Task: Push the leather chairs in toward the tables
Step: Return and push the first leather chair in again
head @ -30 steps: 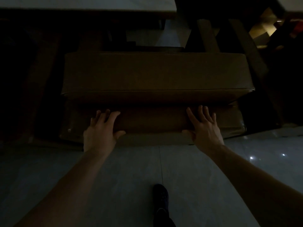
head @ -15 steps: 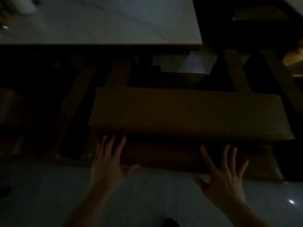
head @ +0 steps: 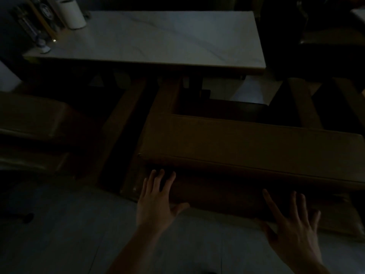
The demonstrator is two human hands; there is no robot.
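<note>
Leather chair [head: 246, 147], boxy and seamed, apparently touched by left hand [head: 156, 202] and right hand [head: 292, 228], each grip open.

Leather chair [head: 246, 143] stands before the table [head: 167, 38], another chair [head: 33, 117] left.

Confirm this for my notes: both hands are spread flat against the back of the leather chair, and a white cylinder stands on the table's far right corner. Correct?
Not quite. The head view shows the white cylinder on the far left corner of the table, not the right. The rest holds: left hand and right hand are spread flat against the back of the leather chair.
</note>
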